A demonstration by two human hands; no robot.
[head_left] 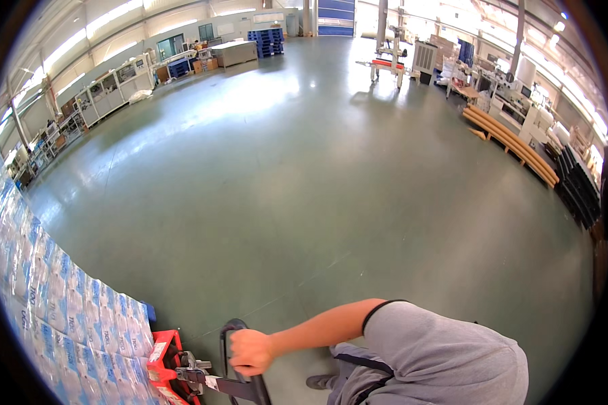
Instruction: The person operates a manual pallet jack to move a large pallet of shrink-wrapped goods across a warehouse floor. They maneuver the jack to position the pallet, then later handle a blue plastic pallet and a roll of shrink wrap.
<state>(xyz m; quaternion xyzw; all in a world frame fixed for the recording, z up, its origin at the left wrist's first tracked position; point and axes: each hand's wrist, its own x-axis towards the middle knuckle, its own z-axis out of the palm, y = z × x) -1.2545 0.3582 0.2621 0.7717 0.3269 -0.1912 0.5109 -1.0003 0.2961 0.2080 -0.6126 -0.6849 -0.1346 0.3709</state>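
Note:
My right arm [324,332], in a grey short sleeve, stretches to the left. At its end my right hand [251,352] is closed around the black loop handle [225,337] of a pallet jack. The jack's red body [163,361] stands just beyond the handle, against a tall load of plastic-wrapped packs [81,317] in white and blue. A blue corner [150,311] shows at the load's edge. My left hand is out of sight. Below my arm, part of my grey trousers and one dark shoe [319,382] are visible.
Smooth green floor [304,182] spreads ahead. Long cardboard tubes [510,145] and dark stacked material [577,189] lie at the right. A wheeled stand [388,64] is far off. Machines [115,91] line the left wall, near blue pallets [265,42].

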